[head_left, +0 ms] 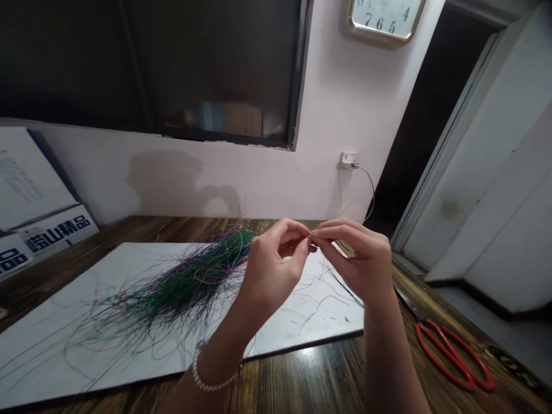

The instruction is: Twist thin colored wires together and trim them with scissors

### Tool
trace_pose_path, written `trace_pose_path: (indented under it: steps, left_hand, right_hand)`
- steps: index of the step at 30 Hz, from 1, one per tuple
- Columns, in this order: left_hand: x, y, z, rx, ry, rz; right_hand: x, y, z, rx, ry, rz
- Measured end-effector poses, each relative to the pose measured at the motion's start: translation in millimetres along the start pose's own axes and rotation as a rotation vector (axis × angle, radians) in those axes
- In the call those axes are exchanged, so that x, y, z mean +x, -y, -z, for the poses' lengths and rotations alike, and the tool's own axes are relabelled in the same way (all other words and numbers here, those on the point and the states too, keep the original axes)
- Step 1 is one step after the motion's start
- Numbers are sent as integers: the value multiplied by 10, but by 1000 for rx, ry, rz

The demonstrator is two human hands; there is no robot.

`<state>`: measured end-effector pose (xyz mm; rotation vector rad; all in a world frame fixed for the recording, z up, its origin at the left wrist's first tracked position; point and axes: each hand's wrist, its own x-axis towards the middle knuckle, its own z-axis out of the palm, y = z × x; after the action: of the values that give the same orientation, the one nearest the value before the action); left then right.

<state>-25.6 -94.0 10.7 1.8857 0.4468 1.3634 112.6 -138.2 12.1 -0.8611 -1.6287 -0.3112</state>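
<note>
Between my left hand and right hand, which meet at the fingertips, I pinch a tiny yellow bit above the board. It seems light and thin, probably bendable and easy to drop, so fingertip holds close to its ends should suit. Left of my hands, the wires look springy, likely to snag.

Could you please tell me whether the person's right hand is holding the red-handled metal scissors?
No, the red-handled metal scissors lie on the dark brown wooden table, apart from the right hand.
</note>
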Motion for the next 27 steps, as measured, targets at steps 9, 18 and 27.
trace_pose_path:
  steps: [9, 18, 27]
  left_hand:
    - [5, 19, 3, -158, -33, 91]
    - [-26, -30, 15, 77, -71, 50]
    - [-43, 18, 12, 279, -74, -132]
  right_hand:
    - [-20, 15, -23, -25, 19, 3]
    - [-10, 75, -63, -10, -4, -75]
    - [-1, 148, -64, 140, -76, -253]
